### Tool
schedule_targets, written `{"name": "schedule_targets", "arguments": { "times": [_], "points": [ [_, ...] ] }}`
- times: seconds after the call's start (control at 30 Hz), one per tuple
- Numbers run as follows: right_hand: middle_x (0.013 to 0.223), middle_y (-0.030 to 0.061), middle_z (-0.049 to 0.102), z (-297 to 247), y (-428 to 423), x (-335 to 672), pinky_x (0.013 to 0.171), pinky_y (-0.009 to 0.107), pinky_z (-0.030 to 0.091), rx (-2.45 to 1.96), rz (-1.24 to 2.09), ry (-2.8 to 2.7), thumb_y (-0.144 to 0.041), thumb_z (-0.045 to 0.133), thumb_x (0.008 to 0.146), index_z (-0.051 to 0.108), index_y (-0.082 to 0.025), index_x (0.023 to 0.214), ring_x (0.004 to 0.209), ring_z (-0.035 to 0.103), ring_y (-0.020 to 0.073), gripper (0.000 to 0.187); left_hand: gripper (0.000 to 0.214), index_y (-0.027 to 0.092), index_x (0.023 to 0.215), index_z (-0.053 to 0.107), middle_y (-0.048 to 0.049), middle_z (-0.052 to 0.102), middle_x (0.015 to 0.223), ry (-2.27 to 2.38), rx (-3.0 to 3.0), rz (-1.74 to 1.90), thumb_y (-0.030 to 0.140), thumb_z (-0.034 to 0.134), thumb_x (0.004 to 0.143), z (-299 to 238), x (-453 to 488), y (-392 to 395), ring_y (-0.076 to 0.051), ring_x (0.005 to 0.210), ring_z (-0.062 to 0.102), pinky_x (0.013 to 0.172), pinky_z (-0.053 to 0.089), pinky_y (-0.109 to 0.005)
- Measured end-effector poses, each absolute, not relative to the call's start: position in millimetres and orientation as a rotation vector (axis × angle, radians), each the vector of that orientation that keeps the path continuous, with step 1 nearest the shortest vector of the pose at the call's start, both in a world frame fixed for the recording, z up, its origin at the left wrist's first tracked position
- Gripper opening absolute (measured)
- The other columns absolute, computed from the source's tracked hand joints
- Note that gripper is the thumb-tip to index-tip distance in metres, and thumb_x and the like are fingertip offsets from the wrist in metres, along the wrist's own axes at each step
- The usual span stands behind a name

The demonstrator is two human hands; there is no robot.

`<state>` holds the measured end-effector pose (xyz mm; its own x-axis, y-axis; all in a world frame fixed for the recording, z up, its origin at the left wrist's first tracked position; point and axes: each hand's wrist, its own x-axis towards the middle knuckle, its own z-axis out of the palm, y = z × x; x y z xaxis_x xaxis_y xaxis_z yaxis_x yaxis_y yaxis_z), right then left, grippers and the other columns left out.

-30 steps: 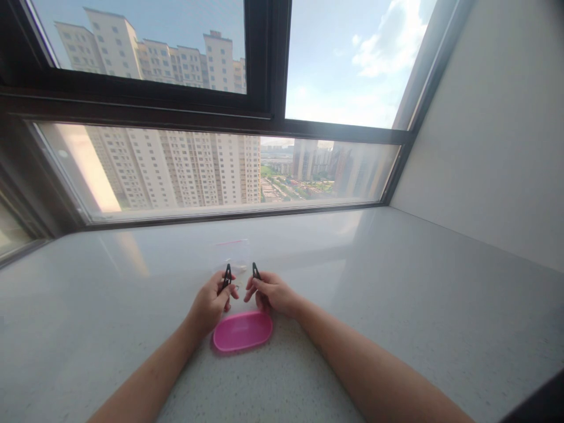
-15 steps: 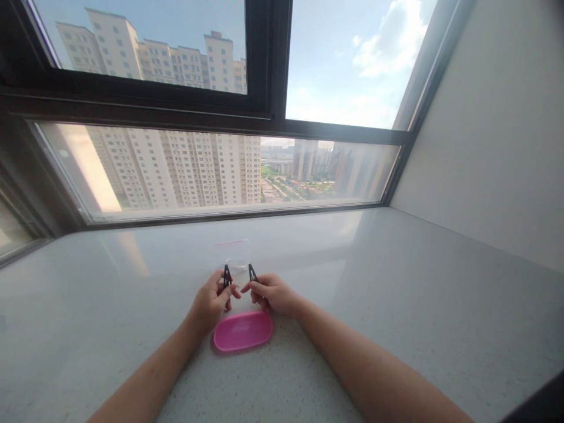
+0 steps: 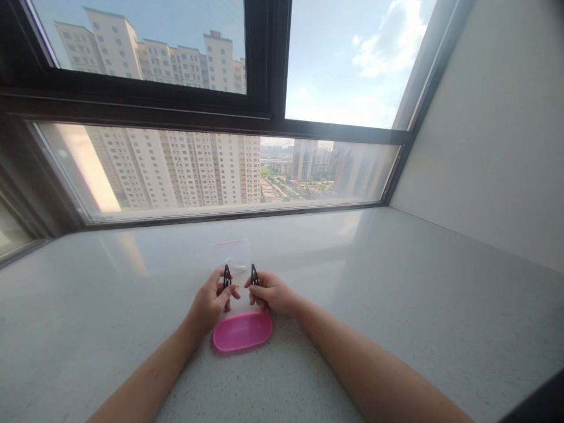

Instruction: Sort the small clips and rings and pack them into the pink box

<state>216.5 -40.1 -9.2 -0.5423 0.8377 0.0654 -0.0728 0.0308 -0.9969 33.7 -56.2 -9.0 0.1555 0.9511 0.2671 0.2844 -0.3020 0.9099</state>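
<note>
Left hand pinches one black hair clip, right hand a second clip; such fingertip grips could slip, missing the pink dish.

Two black hair clips, left clip, right clip, upright, side by side, apart

The left hand and the right hand are bare. Behind each hand a long bare arm runs back, getting wider toward the elbow.
</note>
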Motion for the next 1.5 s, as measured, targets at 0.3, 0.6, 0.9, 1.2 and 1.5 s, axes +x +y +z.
{"name": "schedule_targets", "arguments": {
  "times": [0.3, 0.6, 0.9, 1.2, 1.5],
  "points": [
    [0.056, -0.0044, 0.055, -15, -37, 217, 0.035, 0.017, 0.032, -0.774, 1.593, -1.608, -0.034, 0.056, 0.076, 0.051, -0.016, 0.090, 0.036, 0.040, 0.0053, 0.024, 0.021, 0.020, 0.093, 0.044, 0.0006, 0.065, 0.063, 1.196, 1.727, 1.157, 0.033, 0.053, 0.079, -9, 35, -57, -0.011, 0.040, 0.053, 0.041, 0.040, -0.021],
    [0.055, -0.0046, 0.055, -17, -36, 216, 0.034, 0.017, 0.033, -0.744, 1.605, -1.577, -0.034, 0.058, 0.074, 0.046, -0.017, 0.087, 0.036, 0.039, 0.0058, 0.024, 0.023, 0.020, 0.094, 0.044, 0.0007, 0.065, 0.063, 1.185, 1.694, 1.159, 0.033, 0.055, 0.078, -10, 34, -56, -0.011, 0.038, 0.052, 0.040, 0.040, -0.021],
    [0.055, -0.0053, 0.054, -16, -37, 216, 0.034, 0.017, 0.033, -0.724, 1.601, -1.592, -0.034, 0.058, 0.075, 0.044, -0.018, 0.085, 0.035, 0.039, 0.0054, 0.024, 0.023, 0.020, 0.093, 0.045, 0.0003, 0.066, 0.063, 1.185, 1.689, 1.162, 0.034, 0.055, 0.078, -10, 34, -56, -0.010, 0.037, 0.051, 0.040, 0.040, -0.021],
    [0.057, -0.0051, 0.055, -20, -35, 217, 0.035, 0.017, 0.032, -0.729, 1.599, -1.595, -0.034, 0.058, 0.075, 0.044, -0.018, 0.086, 0.036, 0.039, 0.0052, 0.024, 0.025, 0.019, 0.094, 0.046, 0.0006, 0.065, 0.063, 1.172, 1.663, 1.158, 0.034, 0.056, 0.077, -9, 35, -57, -0.010, 0.037, 0.051, 0.039, 0.039, -0.020],
    [0.056, -0.0049, 0.055, -18, -36, 216, 0.035, 0.017, 0.033, -0.740, 1.592, -1.602, -0.033, 0.057, 0.075, 0.045, -0.018, 0.086, 0.036, 0.039, 0.0055, 0.022, 0.024, 0.020, 0.092, 0.046, 0.0015, 0.065, 0.061, 1.181, 1.665, 1.167, 0.035, 0.056, 0.076, -10, 34, -57, -0.010, 0.036, 0.051, 0.039, 0.039, -0.020]
  ]
}}
